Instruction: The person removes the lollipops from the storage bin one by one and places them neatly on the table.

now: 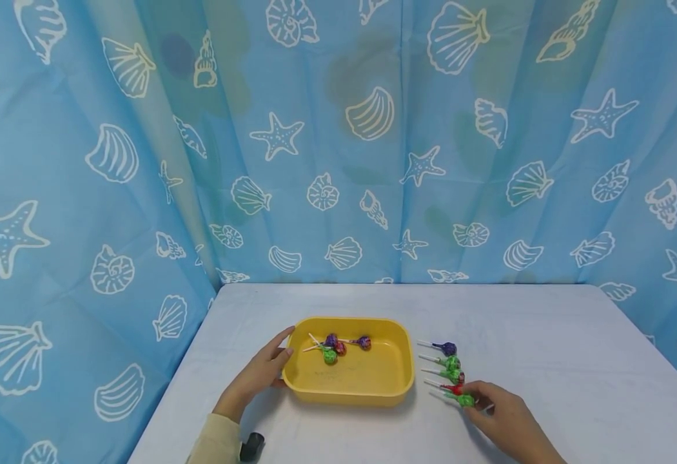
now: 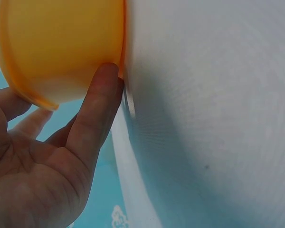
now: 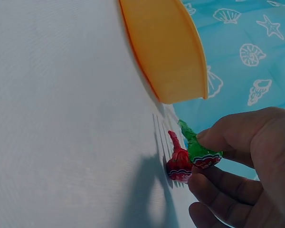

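My right hand [image 1: 502,415] pinches a green-wrapped lollipop [image 3: 199,149] between thumb and fingers. Touching it in the right wrist view is a red-wrapped lollipop [image 3: 179,164]. In the head view these two are the nearest of a row beside the yellow tray [image 1: 350,396], their sticks pointing left. Further back in that row lie green lollipops and a purple lollipop [image 1: 446,348]. Against the tray's left wall rests my left hand [image 2: 52,166], its fingers fairly straight and spread along the outside and rim. Inside the tray, several lollipops [image 1: 330,356] lie bunched toward the back left.
A white cloth [image 1: 547,348] covers the table. Behind it hangs a blue curtain [image 1: 327,148] with white shell and starfish prints. Beside the left sleeve is a small black object [image 1: 252,446], its kind unclear.
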`<state>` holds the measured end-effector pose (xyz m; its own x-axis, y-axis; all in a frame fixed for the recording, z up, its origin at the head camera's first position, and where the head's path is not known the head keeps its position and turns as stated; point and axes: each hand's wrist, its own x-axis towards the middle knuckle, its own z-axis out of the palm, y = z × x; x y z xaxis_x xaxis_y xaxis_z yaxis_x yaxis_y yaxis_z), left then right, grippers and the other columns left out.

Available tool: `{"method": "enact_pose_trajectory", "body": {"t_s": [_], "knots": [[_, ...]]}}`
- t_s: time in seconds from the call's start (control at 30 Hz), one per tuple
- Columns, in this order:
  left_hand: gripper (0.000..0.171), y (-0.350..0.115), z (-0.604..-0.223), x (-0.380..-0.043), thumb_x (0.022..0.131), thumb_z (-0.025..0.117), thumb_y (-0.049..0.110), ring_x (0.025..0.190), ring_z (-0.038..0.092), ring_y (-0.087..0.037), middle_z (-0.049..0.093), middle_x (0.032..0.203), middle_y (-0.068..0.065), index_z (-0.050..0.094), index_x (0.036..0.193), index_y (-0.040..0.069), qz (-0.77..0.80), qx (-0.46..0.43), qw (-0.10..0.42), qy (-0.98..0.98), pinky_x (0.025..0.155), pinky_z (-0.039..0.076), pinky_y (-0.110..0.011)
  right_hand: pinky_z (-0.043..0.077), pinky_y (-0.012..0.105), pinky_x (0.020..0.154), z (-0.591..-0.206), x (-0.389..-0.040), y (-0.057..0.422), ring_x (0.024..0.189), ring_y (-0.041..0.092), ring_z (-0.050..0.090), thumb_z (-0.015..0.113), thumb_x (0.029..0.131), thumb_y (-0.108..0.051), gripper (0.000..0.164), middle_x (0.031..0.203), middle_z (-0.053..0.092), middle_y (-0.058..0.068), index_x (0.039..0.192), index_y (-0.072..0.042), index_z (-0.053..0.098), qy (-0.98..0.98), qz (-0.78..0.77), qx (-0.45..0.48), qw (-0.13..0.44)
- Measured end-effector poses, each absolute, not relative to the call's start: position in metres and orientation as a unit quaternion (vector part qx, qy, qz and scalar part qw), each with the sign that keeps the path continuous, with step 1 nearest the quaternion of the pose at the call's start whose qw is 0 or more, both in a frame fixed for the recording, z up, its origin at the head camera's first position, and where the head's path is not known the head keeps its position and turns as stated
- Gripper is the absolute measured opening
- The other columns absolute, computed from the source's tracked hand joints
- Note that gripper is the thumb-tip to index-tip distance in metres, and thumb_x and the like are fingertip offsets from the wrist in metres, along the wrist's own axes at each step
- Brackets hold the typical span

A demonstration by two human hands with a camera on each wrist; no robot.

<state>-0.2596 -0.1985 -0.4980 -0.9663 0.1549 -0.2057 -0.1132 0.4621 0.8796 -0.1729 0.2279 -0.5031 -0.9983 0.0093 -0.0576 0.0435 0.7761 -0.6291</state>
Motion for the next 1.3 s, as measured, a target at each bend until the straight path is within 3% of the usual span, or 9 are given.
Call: {"method": "enact_pose_trajectory", "body": {"t_s": [0.33, 0.63, 1.3], "knots": [[0.055, -0.199, -0.498, -0.260, 0.108, 0.051, 0.026, 0.101, 0.064, -0.026, 0.051, 0.141, -0.027, 0.033, 0.160, 0.024, 0.521, 0.014, 0.131, 0.843, 0.075, 0.062, -0.041, 0.059, 0.044, 0.077, -0.511, -0.174, 0.227, 0.080, 0.014, 0.061, 0.078, 0.085, -0.015, 0.031, 0.091, 0.068, -0.004, 0.114, -0.005, 0.072, 0.946, -0.319, 0.020, 0.057], [0.055, -0.199, -0.499, -0.259, 0.108, 0.050, 0.026, 0.099, 0.064, -0.026, 0.052, 0.141, -0.026, 0.033, 0.160, 0.024, 0.521, 0.014, 0.131, 0.843, 0.075, 0.062, -0.040, 0.058, 0.044, 0.079, -0.519, -0.177, 0.227, 0.082, 0.014, 0.060, 0.079, 0.086, -0.016, 0.030, 0.098, 0.069, -0.002, 0.114, -0.007, 0.073, 0.947, -0.313, 0.021, 0.064], [0.055, -0.199, -0.500, -0.259, 0.108, 0.051, 0.028, 0.098, 0.064, -0.024, 0.052, 0.140, -0.026, 0.034, 0.160, 0.024, 0.512, 0.011, 0.123, 0.850, 0.075, 0.062, -0.040, 0.058, 0.045, 0.079, -0.510, -0.174, 0.228, 0.086, 0.015, 0.064, 0.080, 0.085, -0.016, 0.028, 0.103, 0.070, 0.000, 0.111, -0.009, 0.073, 0.954, -0.297, 0.007, 0.046]]}}
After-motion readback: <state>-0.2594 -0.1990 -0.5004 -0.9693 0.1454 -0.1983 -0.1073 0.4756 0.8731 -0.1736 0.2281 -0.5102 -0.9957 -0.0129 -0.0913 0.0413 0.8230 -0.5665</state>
